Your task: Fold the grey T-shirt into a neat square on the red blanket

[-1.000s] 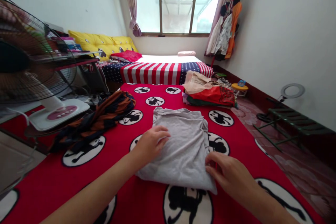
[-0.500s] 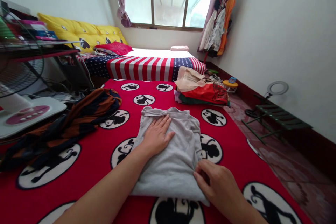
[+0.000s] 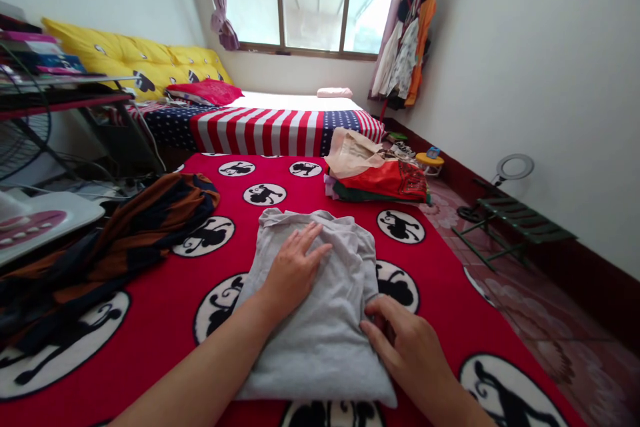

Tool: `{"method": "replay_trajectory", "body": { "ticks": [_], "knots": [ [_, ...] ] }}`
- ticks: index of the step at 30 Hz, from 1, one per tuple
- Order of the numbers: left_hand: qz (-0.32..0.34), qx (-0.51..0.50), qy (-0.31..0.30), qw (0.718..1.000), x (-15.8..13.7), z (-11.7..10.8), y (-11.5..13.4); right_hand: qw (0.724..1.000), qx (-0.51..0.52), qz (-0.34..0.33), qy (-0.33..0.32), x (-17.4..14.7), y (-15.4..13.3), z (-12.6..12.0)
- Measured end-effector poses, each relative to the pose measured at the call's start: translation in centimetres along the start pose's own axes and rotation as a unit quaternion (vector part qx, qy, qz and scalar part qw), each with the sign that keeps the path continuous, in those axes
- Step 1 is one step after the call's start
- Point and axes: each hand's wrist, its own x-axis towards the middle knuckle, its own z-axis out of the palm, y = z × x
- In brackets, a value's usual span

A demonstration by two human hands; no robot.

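A light grey garment (image 3: 320, 320), folded to a rough rectangle, lies on the red blanket (image 3: 165, 320) with black-and-white monkey ovals. Whether it is a shirt or something else does not show. My left hand (image 3: 295, 270) rests flat on its upper part, fingers stretched out and slightly spread. At its right edge, my right hand (image 3: 405, 337) has thumb and fingers curled together on the cloth. The garment's top edge is uneven, and small wrinkles run across its surface.
To the left lies a rumpled brown-and-navy striped garment (image 3: 145, 227) beside a white fan base (image 3: 45, 220). A pile of clothes (image 3: 380, 177) sits at the far right of the blanket. A green folding stool (image 3: 520, 220) stands on the tiled floor.
The view has shifted slightly, so the garment appears a little lower and further left. Both hands keep their places on it; my left hand's fingers look slightly more raised.
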Motion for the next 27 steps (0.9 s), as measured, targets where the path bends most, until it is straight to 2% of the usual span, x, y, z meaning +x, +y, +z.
{"method": "replay_trajectory", "body": {
  "ticks": [3,8,14,17,22,25,27],
  "knots": [
    [-0.001,-0.027,0.01,1.0,1.4,-0.5,1.2,1.0,-0.017,-0.006,0.0,0.1,0.1,0.4],
    [-0.07,-0.022,0.006,0.997,6.5,-0.6,2.8,1.0,-0.004,-0.013,0.023,0.0,0.2,0.8],
    [-0.115,-0.007,-0.156,0.981,11.2,0.0,2.6,1.0,0.018,-0.003,0.012,0.2,0.2,0.6],
    [-0.129,-0.037,-0.182,0.974,12.2,0.1,1.6,1.0,0.027,0.006,0.004,0.1,0.2,0.5],
    [-0.104,-0.109,-0.252,0.956,12.6,0.3,0.1,0.999,0.036,0.027,-0.012,0.0,0.2,0.4],
    [-0.085,-0.109,-0.249,0.959,12.4,0.3,0.2,0.999,0.042,0.029,-0.015,0.1,0.2,0.4],
    [-0.08,-0.098,-0.219,0.967,12.5,0.3,0.3,0.999,0.045,0.028,-0.013,0.1,0.2,0.4]
  ]
}}
